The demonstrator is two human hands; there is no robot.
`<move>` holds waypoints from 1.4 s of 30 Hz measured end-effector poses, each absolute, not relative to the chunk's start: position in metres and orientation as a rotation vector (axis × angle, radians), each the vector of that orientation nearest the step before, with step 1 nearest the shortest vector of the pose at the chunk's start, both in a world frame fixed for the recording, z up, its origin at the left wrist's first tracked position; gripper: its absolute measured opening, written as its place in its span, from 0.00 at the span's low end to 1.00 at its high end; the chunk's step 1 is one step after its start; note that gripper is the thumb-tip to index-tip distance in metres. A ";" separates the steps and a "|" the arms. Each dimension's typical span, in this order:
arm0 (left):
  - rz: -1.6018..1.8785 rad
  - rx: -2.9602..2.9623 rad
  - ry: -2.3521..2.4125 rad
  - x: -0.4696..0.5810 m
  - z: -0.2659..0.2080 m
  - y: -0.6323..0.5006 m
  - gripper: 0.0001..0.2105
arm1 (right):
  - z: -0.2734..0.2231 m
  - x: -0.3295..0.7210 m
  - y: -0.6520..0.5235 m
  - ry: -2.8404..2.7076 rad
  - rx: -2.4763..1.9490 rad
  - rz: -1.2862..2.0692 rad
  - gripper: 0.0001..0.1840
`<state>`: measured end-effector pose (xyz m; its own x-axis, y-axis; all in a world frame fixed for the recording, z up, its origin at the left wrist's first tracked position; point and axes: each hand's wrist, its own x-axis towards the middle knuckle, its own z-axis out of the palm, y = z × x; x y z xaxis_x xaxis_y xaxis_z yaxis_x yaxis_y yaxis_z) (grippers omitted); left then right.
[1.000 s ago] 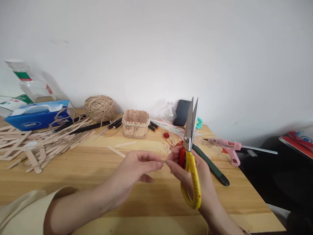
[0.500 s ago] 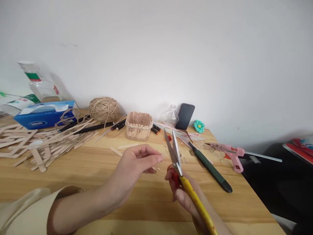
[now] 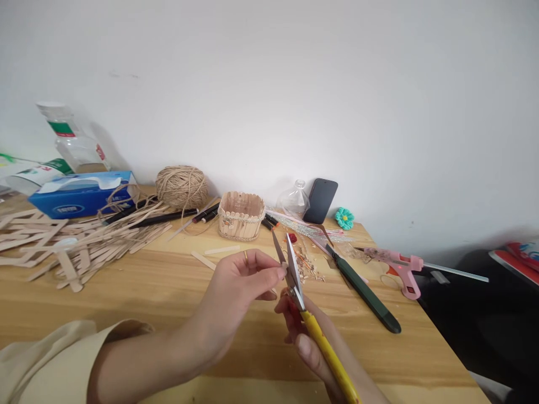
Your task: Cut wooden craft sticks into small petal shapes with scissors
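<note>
Stiff-looking scissors [image 3: 310, 322] seem best held as the right hand [image 3: 312, 355] grips them, by near handles [image 3: 330, 356]; the left hand [image 3: 238, 286] pinches a tiny scrap [image 3: 284, 265].

A craft corner, apparently domestic, is indicated: against a white wall [image 3: 269, 84], a wooden desk [image 3: 138, 294] is occupied by craft sticks [image 3: 69, 272], a twine ball [image 3: 181, 186], markers [image 3: 164, 218], a pink hot-glue gun [image 3: 407, 268] and a blue tissue pack [image 3: 82, 199].
</note>
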<state>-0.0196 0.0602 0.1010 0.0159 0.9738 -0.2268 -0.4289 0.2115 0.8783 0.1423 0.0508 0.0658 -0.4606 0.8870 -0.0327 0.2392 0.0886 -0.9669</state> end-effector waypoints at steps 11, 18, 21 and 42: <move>1.240 0.697 0.987 -0.018 0.101 0.060 0.04 | 0.069 0.140 0.047 -1.740 -1.129 1.418 0.29; 1.224 0.722 1.027 -0.021 0.100 0.060 0.04 | 0.062 0.140 0.053 -1.736 -1.104 1.422 0.29; 1.234 0.750 1.057 -0.023 0.100 0.061 0.04 | 0.057 0.142 0.057 -1.807 -1.053 1.411 0.29; 1.275 0.763 1.081 -0.024 0.103 0.063 0.03 | 0.086 0.152 0.057 -1.922 -1.116 1.516 0.30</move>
